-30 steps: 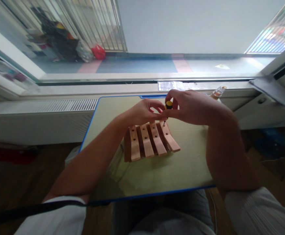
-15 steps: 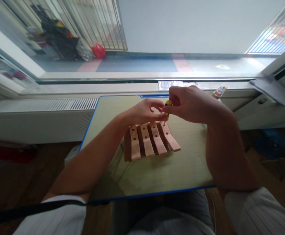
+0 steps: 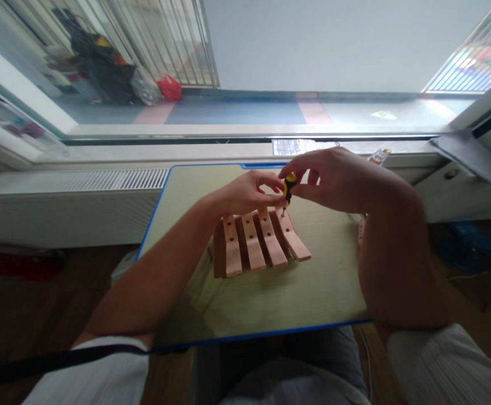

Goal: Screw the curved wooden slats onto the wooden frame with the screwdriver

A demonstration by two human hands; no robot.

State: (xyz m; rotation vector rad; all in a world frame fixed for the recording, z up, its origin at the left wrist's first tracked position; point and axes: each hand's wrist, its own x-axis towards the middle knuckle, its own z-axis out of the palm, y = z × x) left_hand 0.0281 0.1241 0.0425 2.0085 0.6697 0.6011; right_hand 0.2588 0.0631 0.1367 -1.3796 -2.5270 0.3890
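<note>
A small yellow-and-black screwdriver (image 3: pixel 288 185) stands nearly upright, its tip at the far end of the rightmost of four wooden slats (image 3: pixel 255 253) on a brown base (image 3: pixel 219 256), which lies on a blue-edged table (image 3: pixel 330 287). The right hand (image 3: pixel 334 181) curves thumb and forefinger around its handle; the left hand (image 3: pixel 245 194) has fingers beside its lower part. Whether either hand's fingers are clamped, I cannot tell.

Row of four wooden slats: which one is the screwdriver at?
The rightmost wooden slat; the yellow-black screwdriver stands at its far end, while the other three slats have none.
</note>
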